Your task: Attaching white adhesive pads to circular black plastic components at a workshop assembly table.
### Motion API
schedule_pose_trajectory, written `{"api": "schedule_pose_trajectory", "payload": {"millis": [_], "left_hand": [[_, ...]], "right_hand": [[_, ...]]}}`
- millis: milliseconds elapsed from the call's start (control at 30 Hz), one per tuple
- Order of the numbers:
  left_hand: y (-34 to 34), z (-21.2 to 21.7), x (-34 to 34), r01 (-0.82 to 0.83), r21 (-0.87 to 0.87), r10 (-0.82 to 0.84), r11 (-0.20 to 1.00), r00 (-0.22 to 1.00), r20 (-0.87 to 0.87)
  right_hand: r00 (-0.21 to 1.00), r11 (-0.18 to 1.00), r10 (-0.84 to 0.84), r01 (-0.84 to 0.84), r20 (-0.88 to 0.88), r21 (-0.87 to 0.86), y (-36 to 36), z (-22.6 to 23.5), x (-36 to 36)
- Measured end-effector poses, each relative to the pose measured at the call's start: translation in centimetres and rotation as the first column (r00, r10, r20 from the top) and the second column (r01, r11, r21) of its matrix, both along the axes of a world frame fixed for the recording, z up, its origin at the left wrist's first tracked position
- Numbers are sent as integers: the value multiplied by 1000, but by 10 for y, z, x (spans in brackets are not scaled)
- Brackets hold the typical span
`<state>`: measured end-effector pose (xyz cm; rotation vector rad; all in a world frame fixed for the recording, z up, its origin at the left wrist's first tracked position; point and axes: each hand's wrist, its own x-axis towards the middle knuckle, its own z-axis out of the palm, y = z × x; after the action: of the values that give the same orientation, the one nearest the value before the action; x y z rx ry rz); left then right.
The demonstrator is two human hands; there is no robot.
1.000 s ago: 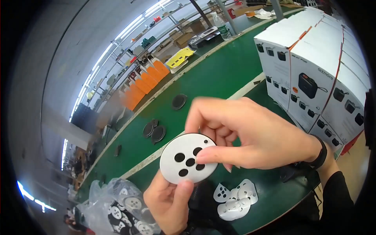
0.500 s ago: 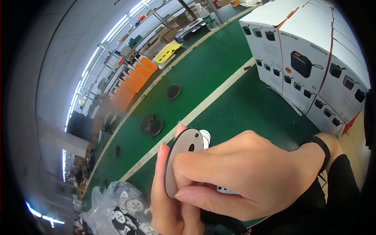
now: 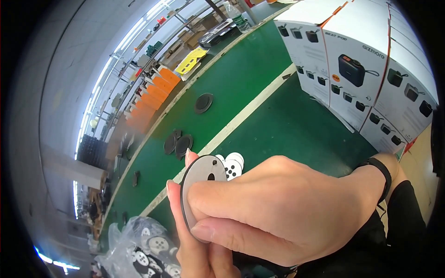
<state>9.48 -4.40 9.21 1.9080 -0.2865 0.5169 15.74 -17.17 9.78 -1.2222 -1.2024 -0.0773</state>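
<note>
Two hands meet over one round white plate in the head view: the plate (image 3: 197,172) is tilted steeply above the green table (image 3: 296,123), backed by the fingers of the left hand (image 3: 197,252), while the right hand (image 3: 273,215) curls in front, thumb tip and a bent finger laid against its face. The right hand hides most of that face, so I cannot tell whether its fingers pinch anything or merely press. With the left fingers seeming to bear mainly on the back and rim, a hard push by the right thumb could tip the plate out of the hold; if its white face is a thin layer, uneven rubbing could crease it or lift an edge. A dropped plate might land among the loose white rounds (image 3: 235,160) just beyond, or near the clear bag (image 3: 116,238) on the left. One second ago the plate lay face-on to the camera, most of its black holes showing; now it is turned up toward its edge, with just two dark spots clear. Against half a second ago the grip looks much the same, but more of those loose rounds shows past the rim.
</note>
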Motion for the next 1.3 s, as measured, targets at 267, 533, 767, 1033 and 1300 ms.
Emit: {"api": "schedule_pose_trajectory", "payload": {"millis": [267,533,767,1033,1300], "left_hand": [[0,-5,7,-136,-102,123,985,985,-119],[-7,-7,13,-264,-177,215,948,943,-254],[-9,0,13,-384,-234,294,893,893,-341],[-18,6,5,-497,-285,345,820,826,-446],[9,-10,-13,-247,378,95,893,921,378]], "right_hand": [[985,963,-153,131,78,237,1,1,-8],[986,993,-28,9,-164,-119,-5,-5,-6],[998,998,-28,25,50,57,3,0,1],[997,996,62,-60,39,-66,-11,9,-1],[997,999,-44,44,69,2,-2,4,3]]}}
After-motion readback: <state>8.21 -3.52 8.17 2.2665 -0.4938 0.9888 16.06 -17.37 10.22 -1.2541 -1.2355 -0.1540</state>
